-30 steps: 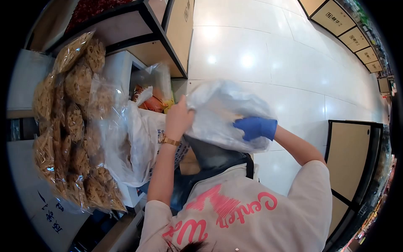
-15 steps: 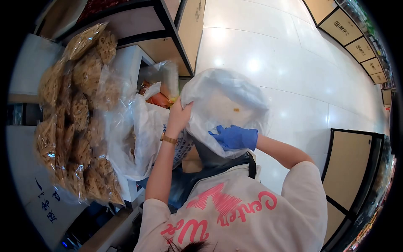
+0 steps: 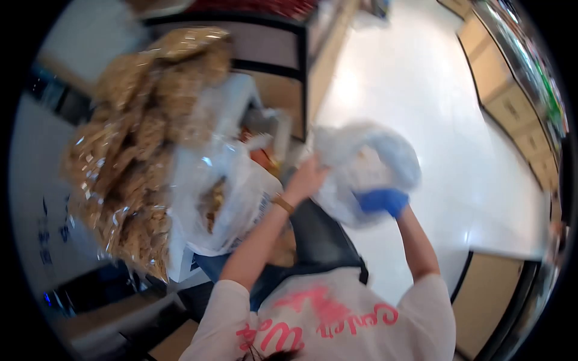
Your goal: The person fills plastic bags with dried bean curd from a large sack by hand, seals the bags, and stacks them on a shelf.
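Observation:
A translucent white plastic bag [image 3: 337, 192] hangs open in front of me, blurred by motion. My left hand [image 3: 308, 178], bare and with a band at the wrist, is closed on the bag's left rim. My right hand [image 3: 383, 202], in a blue glove, is at the lower right of the bag's opening; its fingers are smeared. Left of my left arm stands a second white bag [image 3: 241, 204] with its mouth open and some brown pieces inside. Clear bags of brown dried food [image 3: 138, 138] are piled further left.
An orange-red package [image 3: 263, 160] lies in a bag behind the second white bag. A black-framed display stand [image 3: 304, 78] rises at the top. Pale floor [image 3: 373, 72] shows beyond the bag, with cabinets [image 3: 512, 108] at the right and another [image 3: 489, 295] at lower right.
The view has shifted, and most things appear further right and lower. The held bag's mouth looks narrower. My gloved fingers, spread before, are now blurred.

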`<state>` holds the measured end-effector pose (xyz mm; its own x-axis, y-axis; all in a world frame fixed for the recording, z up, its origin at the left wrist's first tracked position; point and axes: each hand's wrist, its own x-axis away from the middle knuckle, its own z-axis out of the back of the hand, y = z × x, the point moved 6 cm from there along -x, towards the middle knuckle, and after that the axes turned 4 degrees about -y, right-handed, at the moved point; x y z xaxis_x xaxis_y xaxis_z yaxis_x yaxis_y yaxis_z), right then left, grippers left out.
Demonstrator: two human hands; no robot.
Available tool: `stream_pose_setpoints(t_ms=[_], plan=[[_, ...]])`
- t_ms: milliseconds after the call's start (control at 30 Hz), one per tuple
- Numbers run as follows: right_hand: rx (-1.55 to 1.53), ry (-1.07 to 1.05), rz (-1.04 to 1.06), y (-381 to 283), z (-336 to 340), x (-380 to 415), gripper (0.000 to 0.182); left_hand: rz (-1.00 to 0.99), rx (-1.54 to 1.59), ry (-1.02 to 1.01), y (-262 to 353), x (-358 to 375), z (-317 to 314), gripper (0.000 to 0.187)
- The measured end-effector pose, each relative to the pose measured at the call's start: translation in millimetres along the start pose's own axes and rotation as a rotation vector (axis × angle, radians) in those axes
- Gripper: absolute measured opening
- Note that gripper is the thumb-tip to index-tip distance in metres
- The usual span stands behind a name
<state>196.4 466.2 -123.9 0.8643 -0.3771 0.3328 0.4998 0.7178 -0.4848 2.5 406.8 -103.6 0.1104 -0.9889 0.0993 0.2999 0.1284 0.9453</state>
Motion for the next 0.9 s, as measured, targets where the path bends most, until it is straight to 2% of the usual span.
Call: stream_pose_setpoints(t_ms=[33, 67, 100, 133, 167, 200, 233, 300, 333, 367, 400, 433, 467, 500, 567, 633, 667, 700, 733, 767, 833, 867, 900], plan=[[0.304, -0.215, 0.129, -25.0, 11.6, 4.9, 0.042, 0.026, -0.011, 0.001, -12.1, -5.1, -0.5, 0.05], [0.021, -0.322, -0.067, -37.8, 31.5, 5.4, 0.038, 0.03, 0.096, 0.064, -3.5, 2.1, 4.4, 0.051], [-0.133, -0.205, -0.038, -71.3, 72.0, 9.2, 0.035, 0.254, 0.254, -0.014, -8.2, 9.6, -0.1, 0.051], [-0.297, -0.103, -0.01, -100.3, 106.3, 8.4, 0.033, 0.284, 0.376, -0.012, -28.3, 11.1, -8.3, 0.048], [-0.256, -0.111, 0.048, -121.8, 122.6, -5.0, 0.033, 0.148, 0.572, 0.095, -37.2, 10.5, -14.1, 0.042], [-0.303, 0.112, 0.109, -141.0, 147.8, -16.2, 0.033, 0.1, 0.759, 0.069, -45.1, 8.0, -23.7, 0.039], [-0.361, 0.333, 0.168, -160.8, 170.6, -21.8, 0.035, 0.076, 0.703, 0.041, -65.1, 8.7, -30.4, 0.041], [-0.189, 0.451, 0.338, -224.3, 199.9, -45.2, 0.041, 0.141, 0.754, 0.083, -95.4, 13.1, -50.8, 0.043], [-0.157, 0.491, 0.423, -253.0, 206.5, -58.9, 0.042, 0.174, 0.763, 0.205, -90.1, 28.3, -49.8, 0.044], [-0.129, 0.531, 0.534, -285.2, 209.5, -74.1, 0.043, 0.217, 0.717, 0.179, -97.2, 37.2, -55.6, 0.045], [-0.108, 0.57, 0.645, -316.0, 210.9, -88.0, 0.045, 0.112, 0.767, 0.249, -120.4, 37.3, -73.8, 0.045], [-0.119, 0.538, 0.71, -348.9, 211.9, -100.7, 0.047, 0.116, 0.7, 0.193, -153.8, 33.9, -95.7, 0.047], [-0.111, 0.503, 0.799, -385.6, 211.5, -108.0, 0.05, 0.128, 0.53, 0.221, -127.2, 57.3, -74.3, 0.049], [-0.109, 0.471, 0.88, -421.8, 209.8, -112.4, 0.053, 0.06, 0.626, 0.327, -136.4, 56.4, -80.9, 0.048], [-0.045, 0.396, 1.04, -490.8, 200.7, -119.1, 0.062, 0.113, 0.523, 0.306, -137.9, 64.9, -74.9, 0.047], [0.094, 0.44, 1.183, -538.6, 175.4, -141.6, 0.07, 0.093, 0.509, 0.313, -129.8, 69.4, -62.7, 0.048], [0.113, 0.432, 1.2, -558.3, 163.7, -156.7, 0.07, 0.146, 0.515, 0.266, -119.3, 80.1, -55.7, 0.049], [-0.038, 0.343, 1.124, -574.4, 156.2, -178.3, 0.075, 0.197, 0.515, 0.222, -115.1, 83.5, -47.1, 0.049], [-0.188, 0.257, 1.042, -592.0, 152.6, -194.5, 0.08, 0.179, 0.51, 0.24, -122.4, 80.1, -43.6, 0.049], [-0.172, 0.259, 1.056, -613.4, 154.0, -199.0, 0.08, 0.131, 0.528, 0.257, -135.8, 75.2, -53.9, 0.05], [0.14, 0.455, 0.969, -645.2, 156.7, -204.5, 0.088, 0.099, 0.582, 0.255, -150.6, 70.1, -66.0, 0.05], [0.15, 0.455, 0.971, -656.4, 149.8, -203.6, 0.088, 0.089, 0.585, 0.256, -145.7, 72.8, -62.1, 0.05], [0.307, 0.41, 0.795, -663.1, 138.2, -211.7, 0.088, 0.119, 0.56, 0.245, -143.1, 76.9, -59.7, 0.05]])
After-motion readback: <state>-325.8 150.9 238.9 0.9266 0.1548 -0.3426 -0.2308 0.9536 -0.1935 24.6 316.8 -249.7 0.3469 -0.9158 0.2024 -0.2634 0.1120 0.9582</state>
